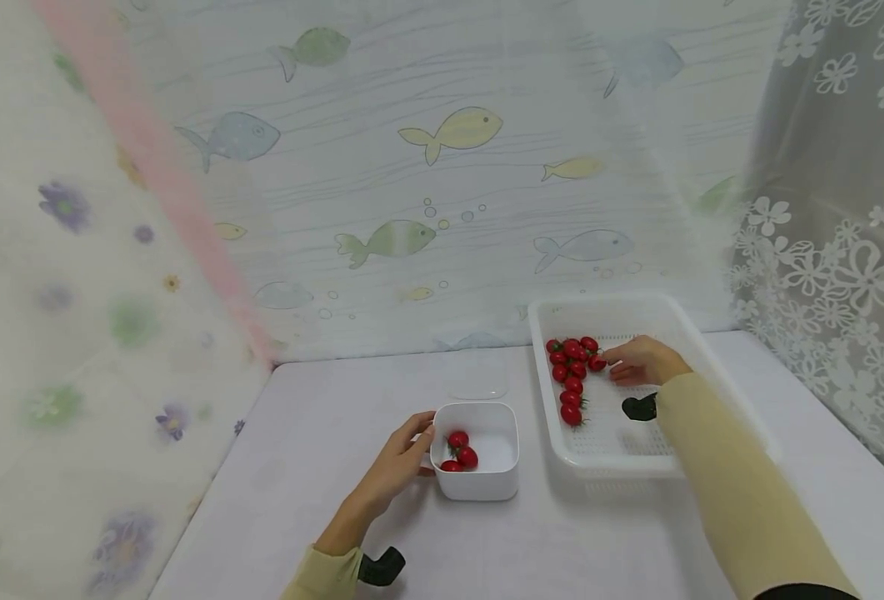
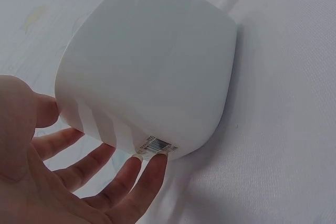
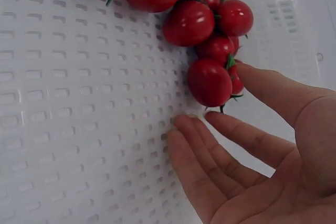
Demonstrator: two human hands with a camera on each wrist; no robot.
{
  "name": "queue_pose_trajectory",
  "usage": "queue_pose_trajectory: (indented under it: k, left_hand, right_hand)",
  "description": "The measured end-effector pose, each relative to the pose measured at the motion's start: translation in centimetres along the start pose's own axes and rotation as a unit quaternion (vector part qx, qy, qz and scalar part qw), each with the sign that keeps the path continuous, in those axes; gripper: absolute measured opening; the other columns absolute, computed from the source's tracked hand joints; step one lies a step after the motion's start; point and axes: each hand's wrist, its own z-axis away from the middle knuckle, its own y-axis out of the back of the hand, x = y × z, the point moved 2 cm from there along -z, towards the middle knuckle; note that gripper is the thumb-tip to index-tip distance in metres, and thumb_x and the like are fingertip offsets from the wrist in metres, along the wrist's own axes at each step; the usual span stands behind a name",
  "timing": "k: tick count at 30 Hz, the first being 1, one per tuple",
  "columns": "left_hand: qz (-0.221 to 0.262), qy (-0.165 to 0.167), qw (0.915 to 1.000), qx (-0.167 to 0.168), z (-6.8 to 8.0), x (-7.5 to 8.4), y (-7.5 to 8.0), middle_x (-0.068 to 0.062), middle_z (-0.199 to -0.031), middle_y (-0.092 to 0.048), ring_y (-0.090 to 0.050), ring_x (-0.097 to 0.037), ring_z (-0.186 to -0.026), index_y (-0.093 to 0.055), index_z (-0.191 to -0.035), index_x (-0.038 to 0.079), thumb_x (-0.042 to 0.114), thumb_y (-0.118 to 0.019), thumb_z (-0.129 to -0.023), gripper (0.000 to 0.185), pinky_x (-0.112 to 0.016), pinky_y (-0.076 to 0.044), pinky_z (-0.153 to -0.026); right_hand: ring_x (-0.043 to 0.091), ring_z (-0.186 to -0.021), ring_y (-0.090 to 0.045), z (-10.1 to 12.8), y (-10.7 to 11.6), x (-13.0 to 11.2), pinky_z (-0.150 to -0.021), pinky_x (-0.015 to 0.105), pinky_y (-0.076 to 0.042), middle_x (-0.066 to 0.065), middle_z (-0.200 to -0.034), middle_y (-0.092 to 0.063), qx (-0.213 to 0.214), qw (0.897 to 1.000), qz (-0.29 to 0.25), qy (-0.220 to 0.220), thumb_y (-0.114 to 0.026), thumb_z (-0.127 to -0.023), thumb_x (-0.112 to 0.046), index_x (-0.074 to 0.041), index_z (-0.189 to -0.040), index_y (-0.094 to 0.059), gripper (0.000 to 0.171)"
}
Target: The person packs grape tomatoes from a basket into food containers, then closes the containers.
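My left hand (image 1: 400, 454) rests its fingertips against the left side of a white square container (image 1: 486, 486); the left wrist view shows those fingertips (image 2: 155, 163) beside a barcode printed on the wall. Inside the container lie three cherry tomatoes (image 1: 467, 457). Over a white perforated basket (image 1: 614, 465), my right hand (image 1: 647, 361) reaches toward a cluster of cherry tomatoes (image 1: 572, 358). Its thumb and index finger are spread around the nearest cherry tomato (image 3: 210, 83), with the thumb tip right at the fruit. The other fingers extend just above the basket floor.
A clear lid (image 1: 479, 385) lies on the white table (image 1: 352, 408) behind the container. Fish-print curtain (image 1: 389, 242) closes off the back, with a floral sheet (image 1: 97, 333) on the left and lace (image 1: 846, 275) on the right. Dark wrist straps (image 1: 383, 567) show at the sleeves.
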Motion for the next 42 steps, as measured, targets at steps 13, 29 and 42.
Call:
queue_pose_trajectory:
  k: [13, 29, 42]
  left_hand:
    - [-0.003, 0.002, 1.0000, -0.007, 0.2, 0.1, -0.2, -0.018, -0.142, -0.050, -0.059, -0.038, -0.121, -0.046, -0.150, 0.008, 0.026, -0.045, -0.111, 0.043, -0.041, -0.062, -0.083]
    - [0.000, -0.004, 0.9999, -0.011, 0.2, -0.3, -0.2, -0.019, -0.144, -0.049, -0.059, -0.038, -0.122, -0.046, -0.150, 0.008, 0.028, -0.046, -0.111, 0.044, -0.042, -0.062, -0.083]
    - [-0.001, -0.008, 0.9999, -0.007, -0.1, -0.2, 0.1, -0.018, -0.143, -0.050, -0.059, -0.038, -0.120, -0.046, -0.150, 0.009, 0.027, -0.046, -0.111, 0.043, -0.041, -0.062, -0.082]
  right_hand:
    - [0.029, -0.096, -0.066, -0.6, -1.1, -0.4, -0.094, 0.045, -0.058, 0.023, -0.111, -0.066, -0.005, 0.995, 0.076, 0.059, -0.068, -0.097, -0.008, 0.015, -0.121, -0.055, 0.036]
    - [0.026, -0.095, -0.068, 0.1, -0.5, -0.6, -0.096, 0.047, -0.057, 0.025, -0.111, -0.064, -0.047, 0.989, 0.095, 0.100, -0.067, -0.098, -0.006, 0.024, -0.131, -0.045, 0.050]
    - [0.022, -0.097, -0.073, 1.2, 0.8, -1.4, -0.098, 0.044, -0.055, 0.023, -0.113, -0.064, -0.083, 0.983, 0.069, 0.151, -0.063, -0.100, -0.003, 0.025, -0.134, -0.042, 0.049]
